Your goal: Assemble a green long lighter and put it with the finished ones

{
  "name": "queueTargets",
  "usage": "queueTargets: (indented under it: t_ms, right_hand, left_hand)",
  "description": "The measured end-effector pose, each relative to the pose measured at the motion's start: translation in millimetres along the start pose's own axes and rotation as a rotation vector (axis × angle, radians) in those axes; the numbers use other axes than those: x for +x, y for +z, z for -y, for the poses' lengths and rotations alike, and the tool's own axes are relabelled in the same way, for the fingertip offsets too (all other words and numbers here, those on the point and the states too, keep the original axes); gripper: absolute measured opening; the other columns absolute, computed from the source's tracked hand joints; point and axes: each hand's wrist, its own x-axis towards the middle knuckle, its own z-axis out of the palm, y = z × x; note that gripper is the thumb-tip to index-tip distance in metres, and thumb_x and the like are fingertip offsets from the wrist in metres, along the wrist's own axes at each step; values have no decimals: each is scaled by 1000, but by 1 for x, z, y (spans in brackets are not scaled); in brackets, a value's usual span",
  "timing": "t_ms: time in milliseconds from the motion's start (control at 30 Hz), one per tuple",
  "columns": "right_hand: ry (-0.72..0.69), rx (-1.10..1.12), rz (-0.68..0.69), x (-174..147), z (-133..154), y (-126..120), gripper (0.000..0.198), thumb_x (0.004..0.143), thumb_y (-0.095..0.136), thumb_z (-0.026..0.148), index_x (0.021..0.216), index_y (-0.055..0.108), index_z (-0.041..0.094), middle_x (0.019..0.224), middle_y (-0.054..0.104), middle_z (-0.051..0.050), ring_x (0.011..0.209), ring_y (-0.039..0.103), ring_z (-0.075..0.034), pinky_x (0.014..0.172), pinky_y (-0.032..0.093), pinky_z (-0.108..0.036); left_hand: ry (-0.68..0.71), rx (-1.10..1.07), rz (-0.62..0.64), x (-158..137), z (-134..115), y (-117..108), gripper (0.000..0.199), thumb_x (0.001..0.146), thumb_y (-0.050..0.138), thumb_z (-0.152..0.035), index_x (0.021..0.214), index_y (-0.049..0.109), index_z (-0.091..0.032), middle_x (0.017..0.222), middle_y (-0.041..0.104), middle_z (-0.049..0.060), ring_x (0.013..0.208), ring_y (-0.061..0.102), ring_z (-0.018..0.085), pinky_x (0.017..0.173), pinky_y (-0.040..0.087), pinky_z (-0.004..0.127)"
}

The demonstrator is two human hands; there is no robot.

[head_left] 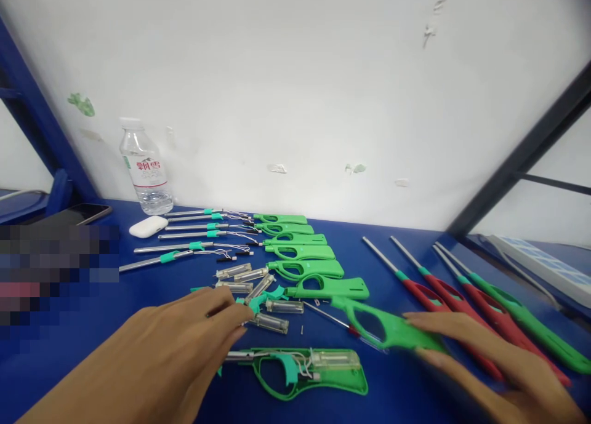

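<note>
My left hand [184, 335] is closed, its thumb and forefinger together beside a pile of teal plastic pieces [261, 302]; whatever is between them is hidden. Below it lies an opened green lighter half [323, 378], with a clear fuel tank [336, 359], a teal trigger [289, 368], white wires and a metal tube running under the hand. My right hand [489, 362] grips a loose green lighter shell half [392, 330] by its wide end, raised slightly and blurred. Several clear tanks [270, 323] lie around the teal pieces. A small red-handled screwdriver [353, 330] lies partly behind the held shell.
Several green shell halves [323, 287] form a column, with metal tubes [178, 227] left of them. Assembled red lighters [429, 295] and a green one [521, 313] lie right. A water bottle [146, 172], white case [148, 227] and phone [85, 213] stand left. Behind is a white wall.
</note>
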Motion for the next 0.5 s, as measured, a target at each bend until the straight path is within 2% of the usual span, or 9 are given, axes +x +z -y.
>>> queueTargets:
  t_ms: [100,167,233,400,500]
  right_hand:
    - [-226,82,26,21,45,13,23,115,73,57,121,85,37,113,93,7,98,92,-15,98,68,-14]
    - [-335,104,42,36,72,24,27,120,65,54,121,83,34,110,94,8,96,92,-11,103,65,-12]
    - [-372,118,75,46,90,34,31,122,61,53,120,83,32,111,94,6,97,91,-11,100,67,-14]
    - [-388,107,53,45,96,44,32,123,60,50,118,84,28,110,94,4,94,91,-12,96,69,-16]
    - [-405,114,59,43,94,45,32,123,61,49,118,84,28,109,94,4,94,91,-11,96,69,-15]
  left_hand:
    - [69,93,-58,-5,4,2,48,113,42,-18,122,83,-40,130,87,-2,101,84,26,76,61,32]
    - [124,137,-117,-6,4,2,43,114,45,-23,129,82,-39,129,87,-1,110,84,26,78,62,32]
    - [173,147,-150,-7,4,3,40,114,50,-23,135,80,-39,129,87,-2,116,84,25,83,63,30]
    - [210,125,-148,-4,0,5,38,111,52,-21,128,82,-36,127,88,0,108,84,25,87,64,33]
    - [136,35,39,5,-7,1,38,105,57,-14,118,85,-36,126,89,0,107,85,27,89,64,37]
